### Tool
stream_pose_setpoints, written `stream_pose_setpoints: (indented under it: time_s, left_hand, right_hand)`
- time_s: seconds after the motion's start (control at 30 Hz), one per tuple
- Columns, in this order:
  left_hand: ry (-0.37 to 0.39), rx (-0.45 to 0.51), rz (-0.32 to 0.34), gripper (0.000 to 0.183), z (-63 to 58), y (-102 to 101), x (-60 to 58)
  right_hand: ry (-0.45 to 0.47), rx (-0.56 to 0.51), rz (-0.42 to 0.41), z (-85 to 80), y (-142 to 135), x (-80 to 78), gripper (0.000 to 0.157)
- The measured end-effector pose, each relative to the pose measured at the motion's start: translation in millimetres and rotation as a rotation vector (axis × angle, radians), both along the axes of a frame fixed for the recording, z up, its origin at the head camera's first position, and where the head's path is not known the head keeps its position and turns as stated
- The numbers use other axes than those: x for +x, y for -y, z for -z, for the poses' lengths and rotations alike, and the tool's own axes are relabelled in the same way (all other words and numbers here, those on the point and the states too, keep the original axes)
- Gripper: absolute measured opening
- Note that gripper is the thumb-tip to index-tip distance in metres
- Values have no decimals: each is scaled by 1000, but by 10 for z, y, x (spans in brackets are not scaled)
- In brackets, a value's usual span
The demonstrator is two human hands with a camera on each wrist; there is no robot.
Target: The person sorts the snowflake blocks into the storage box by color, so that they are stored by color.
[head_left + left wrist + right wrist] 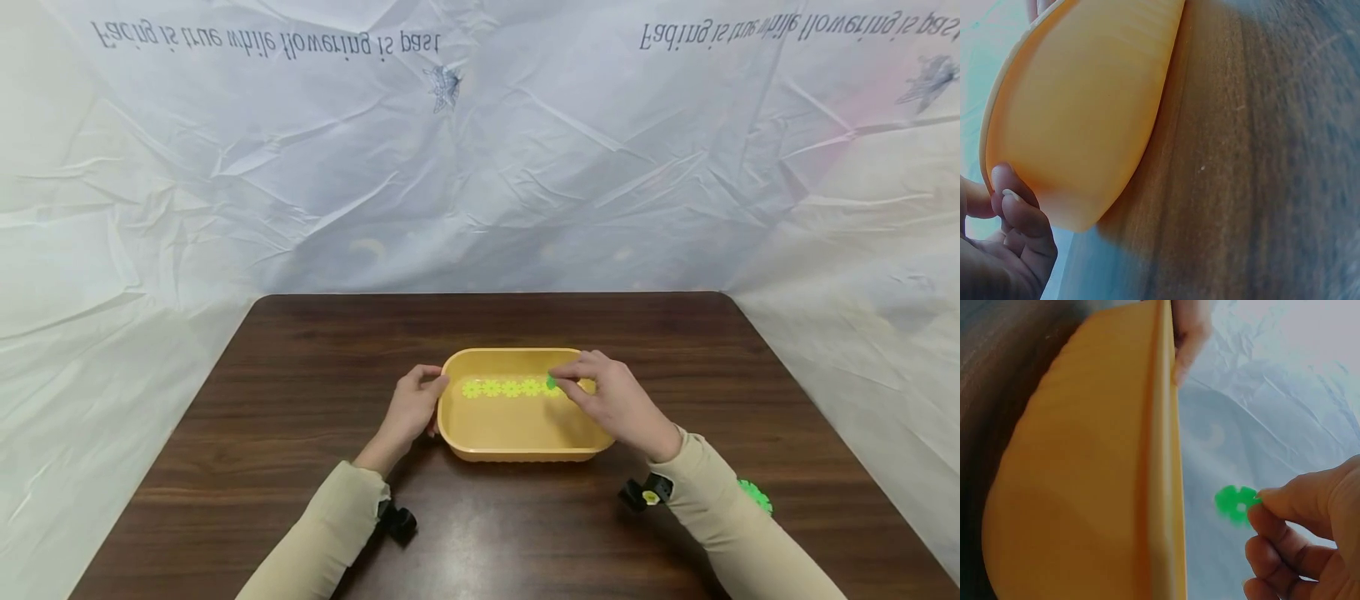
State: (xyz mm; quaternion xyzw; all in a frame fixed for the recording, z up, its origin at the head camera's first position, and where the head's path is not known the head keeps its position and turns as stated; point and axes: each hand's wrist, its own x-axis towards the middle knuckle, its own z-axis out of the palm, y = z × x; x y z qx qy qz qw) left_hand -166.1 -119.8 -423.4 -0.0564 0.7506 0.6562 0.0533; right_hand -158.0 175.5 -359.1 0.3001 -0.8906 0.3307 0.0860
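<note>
A yellow plastic basin (517,429) with rounded corners is on the table. My left hand (408,408) grips its left rim; in the left wrist view the curled fingers (1030,219) lie against the basin's outer wall (1085,125). Between thumb and fingertips, my right hand (615,404) pinches a green flower-shaped plastic disc (1234,504) over the basin's right part. In the right wrist view this disc shows a notched edge and a small centre hole, above the rim (1166,456). Inside the basin, several yellow-green flower-shaped discs (512,388) form a row along the far side.
Another green notched piece (753,496) lies on the dark wooden table (337,333), partly hidden by my right sleeve (720,500). Dark camera mounts hang at both wrists. A pale printed sheet (480,167) rises behind the table and along its sides.
</note>
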Motion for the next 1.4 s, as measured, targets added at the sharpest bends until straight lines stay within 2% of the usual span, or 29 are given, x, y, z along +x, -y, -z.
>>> stream_pose_setpoints:
  time_s: [0.17,0.4,0.73,0.97,1.4]
  left_hand:
    - [6,1,-6,32,-5,6,5]
    - [8,5,-11,33,-18,17,6]
    - [14,15,-12,32,-20,4,3]
    - [-2,10,-8,31,-4,9,-5]
    - [-7,1,6,33,-37,5,13]
  right_hand:
    - [0,54,-57,25,162,-12,23]
    - [24,205,-137,100,445,4,28]
    - [182,337,-226,251,732,17,35]
    - [247,358,-246,313,811,-9,38]
    - [224,357,-270,348,915,-45,40]
